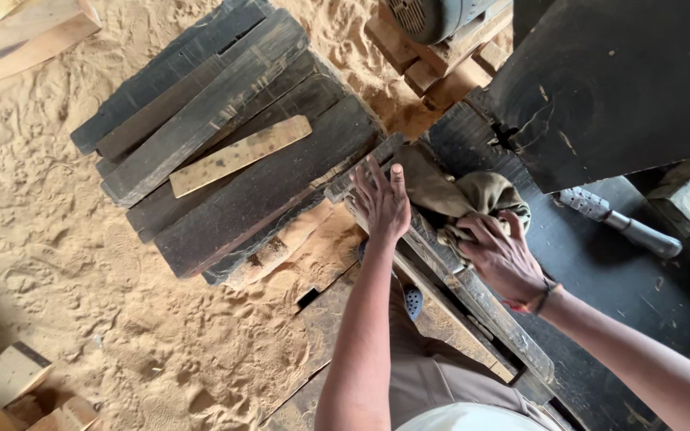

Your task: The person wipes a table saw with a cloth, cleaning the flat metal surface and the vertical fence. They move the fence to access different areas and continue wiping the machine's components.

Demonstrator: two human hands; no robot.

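Dark, weathered planks (225, 152) sit stacked on the sawdust, one pale slat (239, 155) on top. The left hand (380, 203) lies flat, fingers spread, on a plank end at the stack's edge; the right hand (501, 255) clutches an olive rag (473, 199) just beside it. Pressing the plank down firmly would likely keep it steady.

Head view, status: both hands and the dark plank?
Left hand flat on narrow dark wooden plank. Right hand gripping crumpled olive cloth. Stacked dark planks alongside on the left.
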